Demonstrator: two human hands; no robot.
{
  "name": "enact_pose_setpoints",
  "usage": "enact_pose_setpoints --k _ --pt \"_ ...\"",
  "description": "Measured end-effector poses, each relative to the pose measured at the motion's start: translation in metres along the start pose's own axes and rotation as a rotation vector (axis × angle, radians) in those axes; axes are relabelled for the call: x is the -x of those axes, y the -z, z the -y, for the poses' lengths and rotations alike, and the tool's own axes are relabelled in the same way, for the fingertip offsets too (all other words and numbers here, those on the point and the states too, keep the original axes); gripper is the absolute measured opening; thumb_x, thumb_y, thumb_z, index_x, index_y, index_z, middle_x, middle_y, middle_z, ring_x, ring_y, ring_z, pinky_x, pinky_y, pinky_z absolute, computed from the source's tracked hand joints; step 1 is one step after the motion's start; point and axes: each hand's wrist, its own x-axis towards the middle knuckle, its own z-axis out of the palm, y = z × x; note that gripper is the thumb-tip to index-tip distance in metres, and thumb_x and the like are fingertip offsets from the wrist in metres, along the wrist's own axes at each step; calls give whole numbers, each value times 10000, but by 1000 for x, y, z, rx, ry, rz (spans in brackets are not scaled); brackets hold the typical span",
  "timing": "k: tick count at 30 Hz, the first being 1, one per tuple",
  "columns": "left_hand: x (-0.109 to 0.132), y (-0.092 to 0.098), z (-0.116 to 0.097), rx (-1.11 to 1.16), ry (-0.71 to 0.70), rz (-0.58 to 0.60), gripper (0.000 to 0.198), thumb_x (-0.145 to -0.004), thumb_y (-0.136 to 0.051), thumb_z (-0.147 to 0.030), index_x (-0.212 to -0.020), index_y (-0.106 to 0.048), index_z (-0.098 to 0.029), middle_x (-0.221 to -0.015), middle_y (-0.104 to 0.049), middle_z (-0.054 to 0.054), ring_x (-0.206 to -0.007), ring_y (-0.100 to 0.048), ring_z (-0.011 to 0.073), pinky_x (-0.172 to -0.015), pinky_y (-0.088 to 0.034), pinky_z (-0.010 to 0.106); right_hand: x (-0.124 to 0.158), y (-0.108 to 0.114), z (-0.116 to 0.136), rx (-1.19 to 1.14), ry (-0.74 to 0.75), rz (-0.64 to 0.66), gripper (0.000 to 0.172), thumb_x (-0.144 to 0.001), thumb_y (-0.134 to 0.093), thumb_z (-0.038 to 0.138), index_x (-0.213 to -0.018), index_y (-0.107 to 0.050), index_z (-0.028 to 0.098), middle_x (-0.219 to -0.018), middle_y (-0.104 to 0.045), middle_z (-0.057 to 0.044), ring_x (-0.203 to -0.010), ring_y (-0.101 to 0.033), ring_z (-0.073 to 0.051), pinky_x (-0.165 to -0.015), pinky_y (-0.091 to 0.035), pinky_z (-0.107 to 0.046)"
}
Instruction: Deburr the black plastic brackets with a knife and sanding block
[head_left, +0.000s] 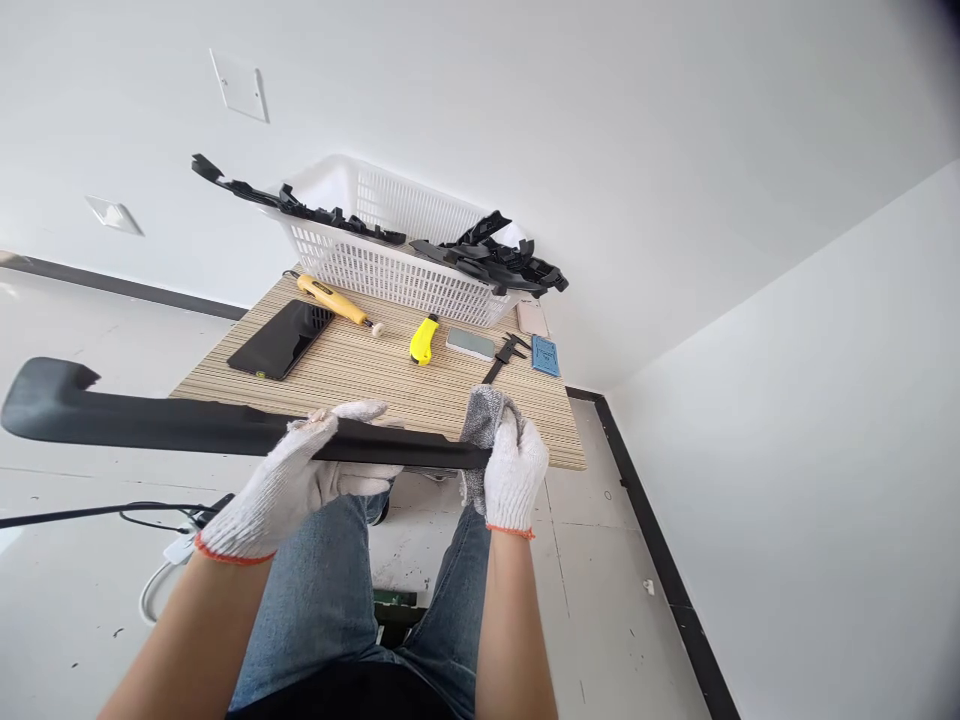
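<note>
Above the jeans, a black trim strip is held level, just in front of the table. It is clasped right of its middle by the gloved left hand, fingers wrapped over it. Its right end is pinched through a grey cloth by the gloved right hand, fingers closed. The long left part is unsupported, so it could probably sag, twist or slip. Farther off, a dark tablet, a yellow knife and a white basket of black parts are seen.

view: head-worn | faces: forward and down | range: close, table just ahead | single view
</note>
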Motion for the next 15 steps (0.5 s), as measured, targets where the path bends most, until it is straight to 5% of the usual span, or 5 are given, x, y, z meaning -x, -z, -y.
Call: enact_pose_setpoints --k 7,11,15 --pt "-4 -5 5 31 192 -37 401 -902 -698 -324 -1298 -666 -274 -1113 -785 131 -911 -778 362 -729 -685 426 -5 9 -2 45 68 -154 490 -948 -398 550 -826 -691 177 -720 -696 -93 -678 -627 -242 -650 -446 -330" --pt "-5 -9 15 31 74 -74 384 -907 -682 -272 -1291 -681 -258 -1212 -755 105 -1048 -752 338 -869 -658 460 6 13 3 116 120 -317 479 -997 -366 484 -948 -713 158 -823 -725 -149 -760 -681 -284 -675 -489 -363" --pt "-7 -11 22 60 -56 -75 317 -880 -717 -285 -1197 -717 -282 -1191 -765 50 -1145 -715 318 -946 -629 469 35 9 19 55 302 -329 367 -1031 -428 373 -1109 -722 167 -1180 -718 -170 -1118 -683 -300 -939 -537 -431"
